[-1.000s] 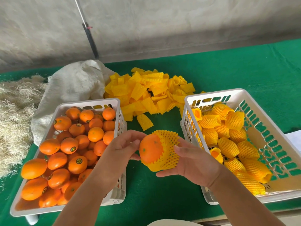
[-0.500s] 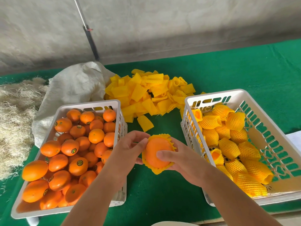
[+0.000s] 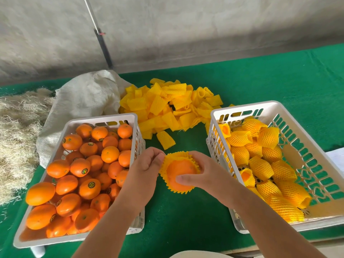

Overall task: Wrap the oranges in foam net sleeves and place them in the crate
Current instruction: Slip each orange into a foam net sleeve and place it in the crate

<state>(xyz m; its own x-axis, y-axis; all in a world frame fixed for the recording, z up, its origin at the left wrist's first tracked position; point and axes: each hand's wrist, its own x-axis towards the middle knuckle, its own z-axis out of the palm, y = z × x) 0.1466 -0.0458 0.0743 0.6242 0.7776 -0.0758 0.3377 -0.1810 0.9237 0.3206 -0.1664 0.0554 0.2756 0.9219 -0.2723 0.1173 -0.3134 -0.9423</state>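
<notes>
Between the two crates I hold an orange [image 3: 179, 169] sitting partway inside a yellow foam net sleeve [image 3: 168, 161], its frilled edge ringing the fruit. My right hand [image 3: 206, 174] grips the orange from the right, thumb across its front. My left hand [image 3: 147, 166] pinches the sleeve's left edge. A white crate [image 3: 100, 119] on the left holds several bare oranges [image 3: 89, 164]. The white crate on the right [image 3: 301, 136] holds several sleeved oranges [image 3: 260, 164]. A heap of loose yellow sleeves [image 3: 167, 105] lies behind.
A green cloth [image 3: 186, 220] covers the table. A white woven sack [image 3: 83, 97] lies behind the left crate, and pale straw [image 3: 16, 131] is piled at the far left. A dark pole [image 3: 103, 45] leans on the grey wall. White paper [image 3: 337, 159] shows at the right edge.
The orange was turned from facing left to facing up, and the sleeve was drawn further round it. Both hands stayed between the crates, shifting slightly.
</notes>
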